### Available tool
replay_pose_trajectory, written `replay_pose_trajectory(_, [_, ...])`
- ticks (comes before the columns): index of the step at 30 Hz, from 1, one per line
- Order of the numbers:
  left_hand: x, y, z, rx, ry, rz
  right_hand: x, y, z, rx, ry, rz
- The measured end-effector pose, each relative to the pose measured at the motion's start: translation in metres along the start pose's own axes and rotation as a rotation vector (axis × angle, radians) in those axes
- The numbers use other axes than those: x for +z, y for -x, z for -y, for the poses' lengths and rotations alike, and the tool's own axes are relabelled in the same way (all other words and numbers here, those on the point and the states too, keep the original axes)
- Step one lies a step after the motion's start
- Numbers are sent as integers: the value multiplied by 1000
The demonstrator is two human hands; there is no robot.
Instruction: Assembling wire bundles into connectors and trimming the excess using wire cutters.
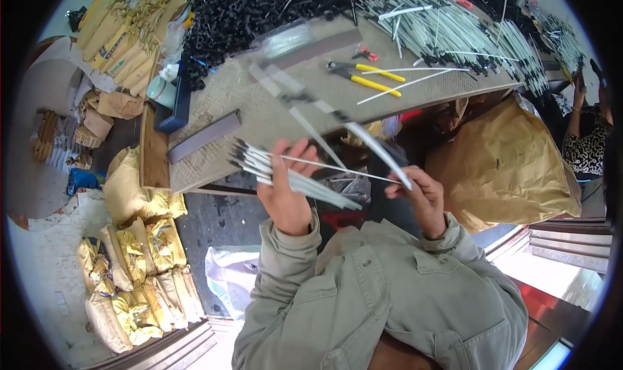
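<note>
My left hand (pixel 289 188) grips a bundle of thin white rods with dark tips (pixel 259 162), held flat and pointing left over the front edge of the workbench (pixel 259 110). My right hand (pixel 418 191) pinches a single white rod (pixel 376 150) that blurs upward to the left, crossing above the bundle. Both hands are close together, just in front of my chest. My sleeves are pale green.
Yellow-handled pliers (pixel 366 74) and loose white rods (pixel 415 78) lie on the bench. A pile of black parts (pixel 259 10) and several rows of rods (pixel 467 32) fill its far side. A large tan sack (pixel 506 162) stands right; yellow sacks (pixel 139 272) lie on the floor left. Another person (pixel 587 143) is at far right.
</note>
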State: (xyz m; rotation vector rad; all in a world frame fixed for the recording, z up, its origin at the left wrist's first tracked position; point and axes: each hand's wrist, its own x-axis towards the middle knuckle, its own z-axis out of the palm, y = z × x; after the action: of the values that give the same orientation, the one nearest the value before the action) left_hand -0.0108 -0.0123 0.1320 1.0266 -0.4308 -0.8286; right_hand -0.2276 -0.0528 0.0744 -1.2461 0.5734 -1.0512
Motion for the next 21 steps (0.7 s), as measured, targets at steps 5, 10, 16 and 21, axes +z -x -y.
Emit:
replay_pose_trajectory(5, [4, -16, 4, 80, 44, -45, 4, 3, 7, 309, -15, 92])
replay_pose_trajectory(10, [-11, -32, 11, 150, -3, 2, -5, -4, 19, 352, 97, 258])
replay_pose_trajectory(16, [-47, -50, 6, -32, 374, 61, -8, -10, 29, 454, -203, 274])
replay_pose_trajectory(21, [-63, -51, -4, -75, 526, -81, -3, -11, 34, 445, -289, 250])
